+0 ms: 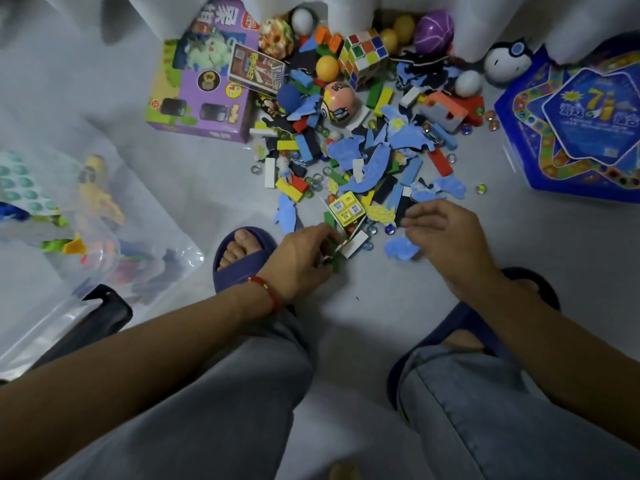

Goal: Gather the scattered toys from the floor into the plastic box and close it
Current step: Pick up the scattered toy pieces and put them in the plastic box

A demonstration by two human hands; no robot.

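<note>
Peering at plastic box (104,237) far left, we find contents blurred behind clear wall, edge cut off. We count one Rubik's cube (363,57), one purple carton (204,88), one blue game board (571,133); loose toy pile (363,150) too jumbled to count. Our left hand (298,261) curls round small blocks (341,251) at pile's near edge. Our right hand (443,230) hovers, fingers loosely bent, over blue foam piece (401,247); contact unclear.

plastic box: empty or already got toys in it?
Partly filled: yellow, green and orange toys show through the clear plastic box wall at left.
</note>
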